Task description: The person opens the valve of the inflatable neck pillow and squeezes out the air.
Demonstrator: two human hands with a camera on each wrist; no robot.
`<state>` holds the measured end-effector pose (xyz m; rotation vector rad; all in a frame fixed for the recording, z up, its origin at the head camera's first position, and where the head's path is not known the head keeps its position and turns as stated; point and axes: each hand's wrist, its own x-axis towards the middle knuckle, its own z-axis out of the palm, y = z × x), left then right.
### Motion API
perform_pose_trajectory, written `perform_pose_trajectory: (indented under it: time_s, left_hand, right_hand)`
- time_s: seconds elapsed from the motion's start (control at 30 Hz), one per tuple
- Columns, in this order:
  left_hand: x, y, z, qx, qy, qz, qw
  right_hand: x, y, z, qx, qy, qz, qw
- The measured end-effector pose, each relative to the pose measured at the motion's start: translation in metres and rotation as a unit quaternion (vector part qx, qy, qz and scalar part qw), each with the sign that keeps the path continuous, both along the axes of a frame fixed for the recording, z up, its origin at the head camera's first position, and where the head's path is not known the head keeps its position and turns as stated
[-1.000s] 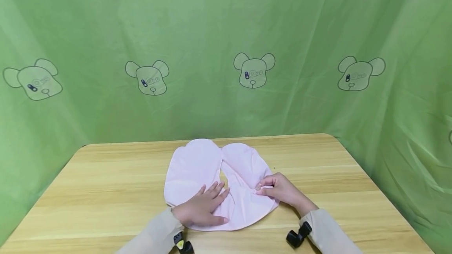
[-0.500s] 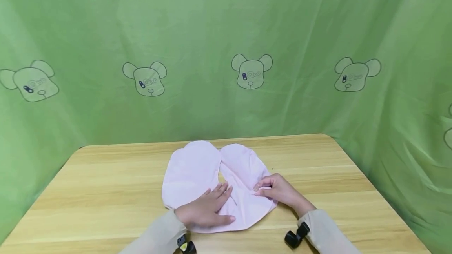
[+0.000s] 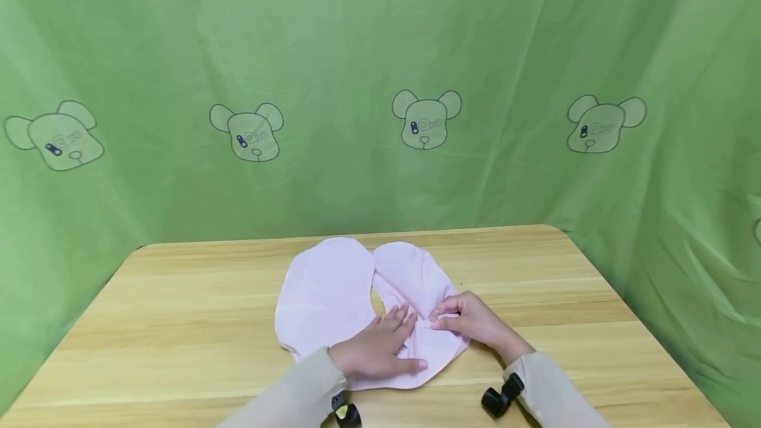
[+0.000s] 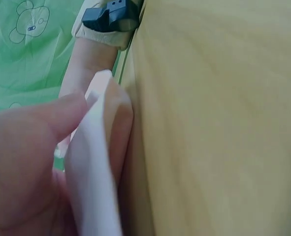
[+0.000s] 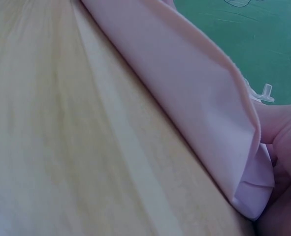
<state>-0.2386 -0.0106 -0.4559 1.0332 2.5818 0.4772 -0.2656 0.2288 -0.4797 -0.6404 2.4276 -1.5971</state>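
Observation:
A pink, deflated inflatable neck pillow (image 3: 324,299) lies nearly flat on the wooden table, its two rounded lobes toward the far edge. My left hand (image 3: 380,349) rests on its near part with fingers spread and straight, right of the central gap. At the right side my right hand (image 3: 475,322) pinches the material between thumb and fingers. In the right wrist view a small clear plastic valve (image 5: 266,93) sticks up beside my right hand. Close up in the left wrist view, the pillow's edge (image 4: 93,162) stands a little off the table under my left hand.
The wooden table (image 3: 178,322) extends on both sides of the pillow. A green curtain (image 3: 333,38) with bear-head outlines hangs behind and at the sides. Black cameras (image 3: 502,396) are strapped to both wrists.
My left hand has slid right across the pillow toward my right hand, and wrinkles have gathered between them. My right hand keeps its pinch in about the same place.

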Motion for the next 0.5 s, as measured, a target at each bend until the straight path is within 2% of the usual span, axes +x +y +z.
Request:
perform_pose_trajectory:
  time_s: [0.3, 0.5]
  left_hand:
    - [0.007, 0.01, 0.003, -0.021, 0.008, 0.029, 0.9993]
    - [0.009, 0.013, 0.003, -0.038, 0.022, 0.027, 0.9986]
  right_hand:
    - [-0.001, 0.0, 0.0, 0.008, -0.001, 0.004, 1.0]
    - [0.0, 0.0, 0.001, 0.001, -0.001, 0.007, 1.0]
